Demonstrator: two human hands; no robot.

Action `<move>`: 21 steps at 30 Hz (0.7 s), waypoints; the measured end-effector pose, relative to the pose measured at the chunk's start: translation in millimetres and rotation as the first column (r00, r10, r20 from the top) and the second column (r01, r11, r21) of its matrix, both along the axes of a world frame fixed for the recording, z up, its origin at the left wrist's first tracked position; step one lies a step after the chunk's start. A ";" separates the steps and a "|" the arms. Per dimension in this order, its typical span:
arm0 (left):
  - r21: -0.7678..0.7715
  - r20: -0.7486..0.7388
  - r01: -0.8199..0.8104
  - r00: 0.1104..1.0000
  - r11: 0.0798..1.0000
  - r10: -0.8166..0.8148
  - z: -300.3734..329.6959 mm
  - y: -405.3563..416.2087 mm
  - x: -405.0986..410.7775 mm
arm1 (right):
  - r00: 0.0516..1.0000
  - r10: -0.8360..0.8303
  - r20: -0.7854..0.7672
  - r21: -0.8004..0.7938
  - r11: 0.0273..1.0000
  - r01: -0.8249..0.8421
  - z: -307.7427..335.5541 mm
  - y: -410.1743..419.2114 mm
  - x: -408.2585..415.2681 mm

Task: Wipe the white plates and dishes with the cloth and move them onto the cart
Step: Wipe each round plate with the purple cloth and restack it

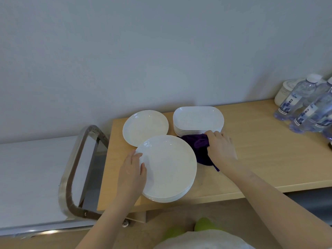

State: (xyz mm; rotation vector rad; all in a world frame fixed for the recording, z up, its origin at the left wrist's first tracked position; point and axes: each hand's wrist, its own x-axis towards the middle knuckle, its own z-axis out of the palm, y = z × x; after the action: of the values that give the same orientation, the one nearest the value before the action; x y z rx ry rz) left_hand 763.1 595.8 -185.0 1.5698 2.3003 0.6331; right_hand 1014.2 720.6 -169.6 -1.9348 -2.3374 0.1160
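A stack of large round white plates (170, 168) sits at the front of the wooden table (260, 159). My left hand (132, 173) grips the left rim of the top plate, thumb on its upper face. Behind it lie a smaller round white plate (145, 127) and a stack of oblong white dishes (198, 118). A dark purple cloth (199, 146) lies between the stacks, and my right hand (221, 146) grasps its bunched top. The cart (27, 177) with a white top stands to the left of the table.
The cart's metal handle (75, 169) loops up beside the table's left edge. Several water bottles (309, 108) and a white jar (285, 92) stand at the table's back right. A grey wall rises behind.
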 end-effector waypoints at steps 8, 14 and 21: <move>0.018 0.002 -0.030 1.000 0.999 0.030 6.7 6.5 -1.2 | 0.989 0.080 0.122 -0.195 0.979 -0.055 -30.6 -11.9 8.7; 0.024 0.000 -0.029 1.000 0.999 0.029 12.9 17.0 -10.6 | 0.999 0.001 -0.044 -0.264 0.964 -0.013 -1.2 -3.8 -12.0; 0.035 -0.016 -0.074 0.997 0.997 0.074 21.4 49.2 -28.2 | 0.972 0.152 -0.181 0.019 0.988 -0.151 41.4 20.9 -55.0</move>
State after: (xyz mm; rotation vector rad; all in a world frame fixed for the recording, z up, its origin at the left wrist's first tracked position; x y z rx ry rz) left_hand 734.9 645.0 -163.5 1.5170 2.3820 0.6826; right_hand 959.3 741.5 -128.2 -1.6628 -2.3575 0.2862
